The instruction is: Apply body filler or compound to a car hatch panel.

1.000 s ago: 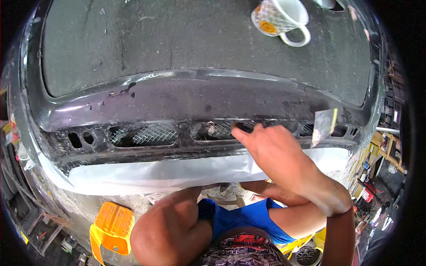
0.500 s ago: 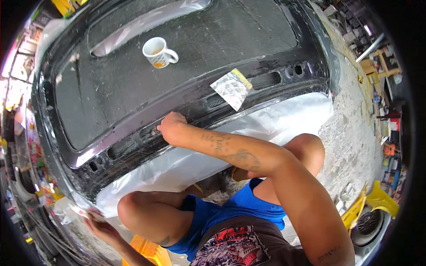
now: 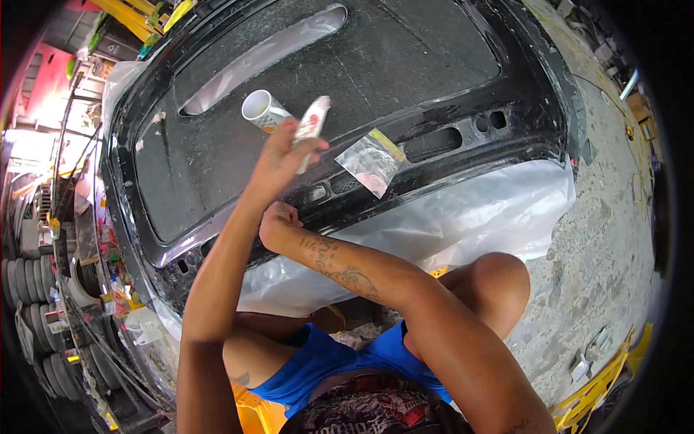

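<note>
A black car hood (image 3: 405, 79), inner side up, lies in front of me. My left hand (image 3: 285, 155) is raised over its near part, closed around a slim white tube-like object with red marks (image 3: 312, 126), slightly blurred. Right behind that hand stands a white mug (image 3: 262, 107) with its handle toward the hand. My right hand (image 3: 279, 223) rests on the hood's near edge strip, below the left one, fingers curled in; whatever it may pinch is hidden. A small clear packet with a yellow top strip (image 3: 372, 163) lies to the right on the hood's edge.
Clear plastic sheeting (image 3: 491, 210) spreads under the hood's near edge, over rough concrete floor (image 3: 578, 267). A yellow seat or crate (image 3: 262, 412) is beneath me. Stacked tyres (image 3: 32, 318) and clutter fill the left side; yellow parts (image 3: 600, 390) lie at the lower right.
My left hand has come from the lower left, beside the hood, up over it near the mug, carrying the white object. The right hand stays at the edge strip. The view has shifted slightly.
</note>
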Motion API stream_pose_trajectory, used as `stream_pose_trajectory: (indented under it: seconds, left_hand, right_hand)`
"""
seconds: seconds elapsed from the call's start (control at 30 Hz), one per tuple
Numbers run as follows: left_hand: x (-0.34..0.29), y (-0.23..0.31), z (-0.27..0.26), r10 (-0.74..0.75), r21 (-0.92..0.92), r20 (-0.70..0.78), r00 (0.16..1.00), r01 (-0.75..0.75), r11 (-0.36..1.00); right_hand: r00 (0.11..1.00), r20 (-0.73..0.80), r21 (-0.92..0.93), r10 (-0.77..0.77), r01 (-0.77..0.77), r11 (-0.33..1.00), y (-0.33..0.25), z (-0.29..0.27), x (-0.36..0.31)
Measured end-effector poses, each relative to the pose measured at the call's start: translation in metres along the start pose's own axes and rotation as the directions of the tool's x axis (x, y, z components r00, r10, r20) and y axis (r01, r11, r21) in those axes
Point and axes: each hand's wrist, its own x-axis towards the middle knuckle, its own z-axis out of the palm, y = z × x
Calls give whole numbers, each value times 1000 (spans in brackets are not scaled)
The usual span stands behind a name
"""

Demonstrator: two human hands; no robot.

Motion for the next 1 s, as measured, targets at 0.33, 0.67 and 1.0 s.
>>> stream_pose_trajectory:
  seconds: [0.33, 0.67, 1.0]
  left_hand:
    - [73, -26, 45, -54, 270, 132, 990, 17, 963]
    - [86, -21, 38, -127, 11, 191, 973, 127, 992]
    - [118, -11, 72, 32, 128, 346, 938, -80, 989]
  right_hand:
    - [1000, -1, 174, -20, 20, 984, 9, -14, -16]
    - [998, -14, 110, 55, -53, 992, -30, -16, 9]
    - [912, 409, -170, -2, 79, 982, -22, -16, 40]
